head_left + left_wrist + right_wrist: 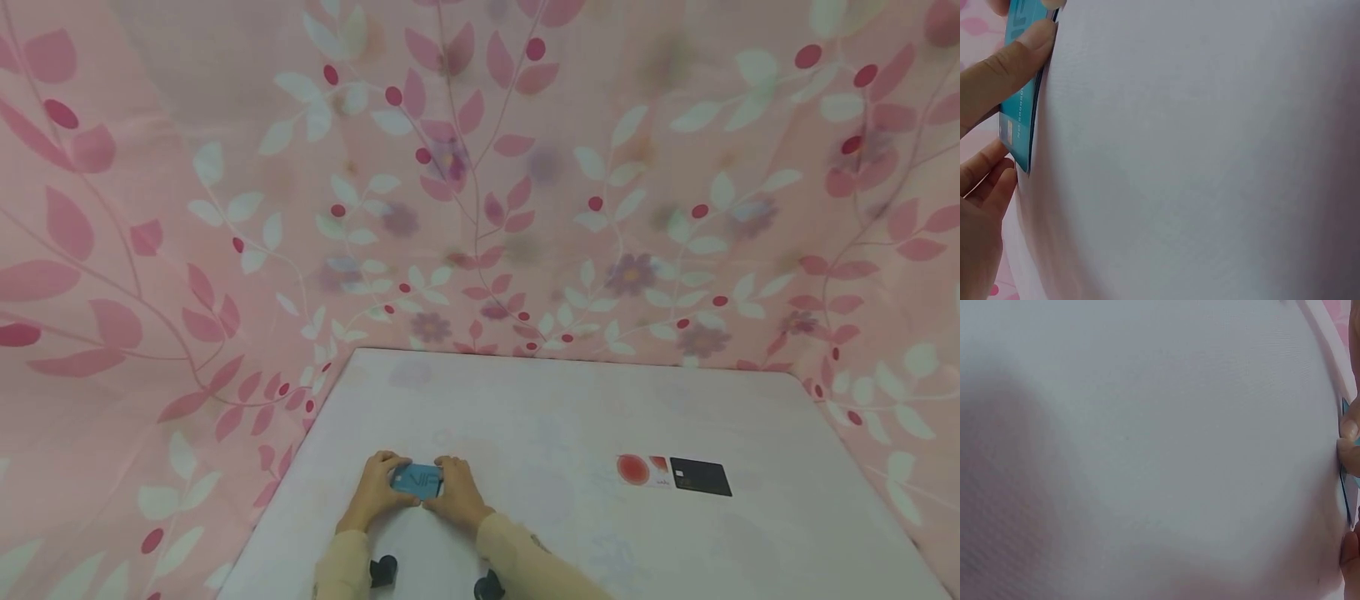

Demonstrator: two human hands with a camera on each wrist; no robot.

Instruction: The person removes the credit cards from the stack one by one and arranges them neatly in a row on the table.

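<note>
A blue card [417, 481] with large letters on its face is near the left front of the white table. My left hand [377, 492] holds its left end, thumb at the near edge and fingers at the far side. At the other end, my right hand [461, 498] pinches it the same way, and the two thumbs nearly meet. The left wrist view shows the blue card [1016, 119] edge-on, with a chip, digits and a dark line along its edge. Only a sliver of the card [1345, 494] appears in the right wrist view, mostly behind fingers.
Right of my hands, a white card with a red disc [634, 470] lies beside a black card [701, 477] with a chip. The white table [540, 425] meets pink flowered cloth [480, 208] at its back and sides. Small black objects [384, 571] sit by my wrists.
</note>
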